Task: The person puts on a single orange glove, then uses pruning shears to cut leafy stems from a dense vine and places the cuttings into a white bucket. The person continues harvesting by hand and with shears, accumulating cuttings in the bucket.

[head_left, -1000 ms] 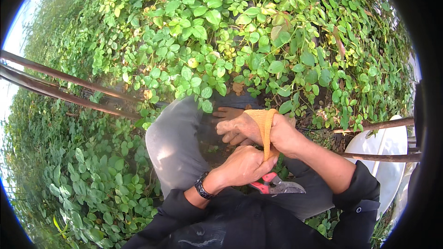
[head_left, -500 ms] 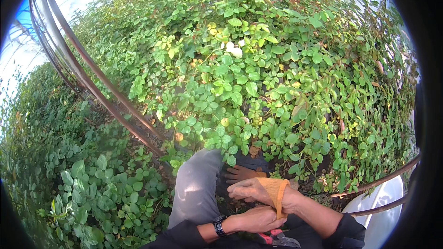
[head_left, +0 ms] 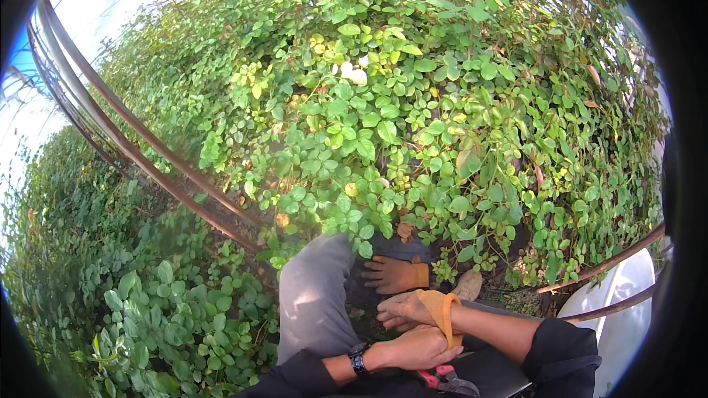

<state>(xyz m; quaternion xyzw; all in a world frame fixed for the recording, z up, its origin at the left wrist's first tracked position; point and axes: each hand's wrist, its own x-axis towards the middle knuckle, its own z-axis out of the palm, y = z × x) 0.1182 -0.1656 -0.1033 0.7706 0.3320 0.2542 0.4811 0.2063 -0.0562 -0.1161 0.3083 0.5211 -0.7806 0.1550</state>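
Observation:
My left hand (head_left: 415, 348), with a dark watch (head_left: 357, 360) on its wrist, is closed on the edge of an orange knit glove cuff (head_left: 441, 311). That cuff surrounds my right wrist. My right hand (head_left: 404, 312) points left with its fingers stretched out and nothing seen in them; I cannot tell whether glove material covers the fingers. A second work glove (head_left: 394, 275), brown with an orange cuff, lies just beyond, by my grey-trousered leg (head_left: 313, 298). Red-handled pruning shears (head_left: 448, 381) rest below my hands, partly hidden.
Dense leafy bushes (head_left: 435, 133) rise in front, with a white flower (head_left: 354, 74) among them. More foliage (head_left: 173, 317) grows at lower left. Rusty pipes (head_left: 158, 169) slant down on the left. Another pipe (head_left: 612, 262) crosses a white container (head_left: 627, 309) at right. A brown shoe (head_left: 467, 285) shows.
My hands have shifted slightly right and down, the left still gripping the cuff. The loose glove and a shoe now show more fully. The view has tilted a little.

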